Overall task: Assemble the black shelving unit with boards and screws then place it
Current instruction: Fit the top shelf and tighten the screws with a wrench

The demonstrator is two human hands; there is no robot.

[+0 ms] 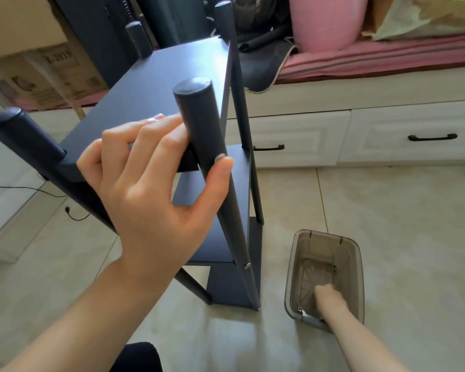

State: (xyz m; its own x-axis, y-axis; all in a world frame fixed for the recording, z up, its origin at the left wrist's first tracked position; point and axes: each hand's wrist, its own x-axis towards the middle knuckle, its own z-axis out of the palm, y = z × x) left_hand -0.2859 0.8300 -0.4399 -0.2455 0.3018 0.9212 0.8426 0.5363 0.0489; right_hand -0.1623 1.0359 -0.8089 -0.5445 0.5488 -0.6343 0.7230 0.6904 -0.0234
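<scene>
Your left hand (145, 189) wraps its fingers around the shelving unit's (172, 65) smooth round post (199, 124); your right hand (326, 296) reaches into the translucent bin (360, 264), its fingers hidden, so I cannot tell their state.

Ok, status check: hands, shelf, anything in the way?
Left hand grips front post of the shelf, thumb by a screw. Right hand down in the plastic bin, grip unclear. Nothing blocking.

Centre frame, our left hand (148, 183) grips the black shelf's post (212, 162); lower right, our right hand (326, 294) dips into the bin (360, 264).
</scene>
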